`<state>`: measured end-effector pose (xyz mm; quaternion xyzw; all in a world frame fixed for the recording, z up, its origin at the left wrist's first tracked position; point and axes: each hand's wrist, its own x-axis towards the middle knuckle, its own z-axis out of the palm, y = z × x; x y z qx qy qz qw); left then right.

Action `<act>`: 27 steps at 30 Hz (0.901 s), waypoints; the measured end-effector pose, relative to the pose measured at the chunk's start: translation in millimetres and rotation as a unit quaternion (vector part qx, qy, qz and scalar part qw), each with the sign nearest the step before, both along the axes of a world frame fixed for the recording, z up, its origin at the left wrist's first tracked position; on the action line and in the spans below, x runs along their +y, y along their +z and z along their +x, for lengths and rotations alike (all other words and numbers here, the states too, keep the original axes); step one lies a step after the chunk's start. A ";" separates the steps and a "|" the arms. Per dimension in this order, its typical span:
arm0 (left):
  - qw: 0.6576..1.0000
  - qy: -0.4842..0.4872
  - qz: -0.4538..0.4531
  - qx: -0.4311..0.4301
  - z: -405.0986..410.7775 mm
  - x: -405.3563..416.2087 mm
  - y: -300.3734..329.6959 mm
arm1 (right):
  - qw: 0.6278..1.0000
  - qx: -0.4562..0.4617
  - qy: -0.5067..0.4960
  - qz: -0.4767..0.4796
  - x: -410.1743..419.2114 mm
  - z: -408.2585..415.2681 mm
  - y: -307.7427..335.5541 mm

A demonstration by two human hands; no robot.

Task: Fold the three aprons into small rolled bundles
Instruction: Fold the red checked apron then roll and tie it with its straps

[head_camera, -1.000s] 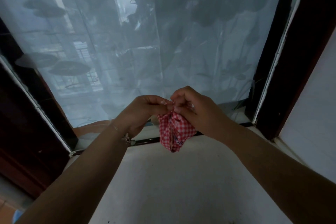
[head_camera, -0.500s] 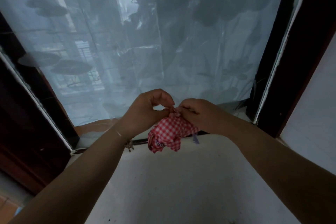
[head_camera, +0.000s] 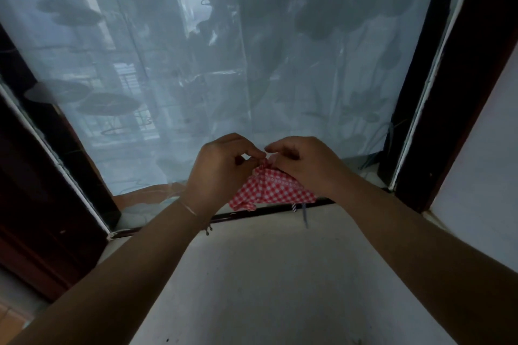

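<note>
Both hands, left hand (head_camera: 224, 168) and right hand (head_camera: 301, 165), pinch the gathered top of the small red-and-white checked cloth apron bundle (head_camera: 270, 190), held in mid-air; it looks soft, light and floppy, best gripped at its knot.

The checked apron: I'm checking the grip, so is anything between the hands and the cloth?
Nothing visible. The left hand and right hand both pinch the red checked apron directly at its gathered top.

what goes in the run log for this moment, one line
left hand: pinches apron top | right hand: pinches apron top | apron: red check, bunched, held in air | other aprons: not in view
</note>
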<state>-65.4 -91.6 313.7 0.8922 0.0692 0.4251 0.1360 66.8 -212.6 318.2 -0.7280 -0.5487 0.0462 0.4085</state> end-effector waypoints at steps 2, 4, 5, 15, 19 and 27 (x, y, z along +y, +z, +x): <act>1.000 -0.003 0.006 0.001 1.7 0.4 -1.6 | 0.999 0.039 0.027 -0.010 -0.6 3.6 6.0; 1.000 -0.007 0.005 -0.006 2.7 -0.7 -1.1 | 0.998 0.053 0.039 -0.020 0.0 4.4 11.1; 1.000 -0.007 0.003 -0.010 3.3 -0.7 -0.3 | 0.998 0.053 0.038 -0.026 -0.1 4.1 13.9; 1.000 -0.006 0.003 -0.015 10.1 9.4 7.9 | 0.996 -0.017 -0.014 -0.087 3.8 7.6 19.1; 0.989 0.003 -0.147 0.019 15.1 10.9 9.2 | 0.994 -0.030 -0.021 -0.101 4.3 13.0 23.3; 0.950 -0.128 -0.047 0.281 18.6 21.0 -3.8 | 0.990 0.038 -0.046 -0.129 10.0 37.1 10.8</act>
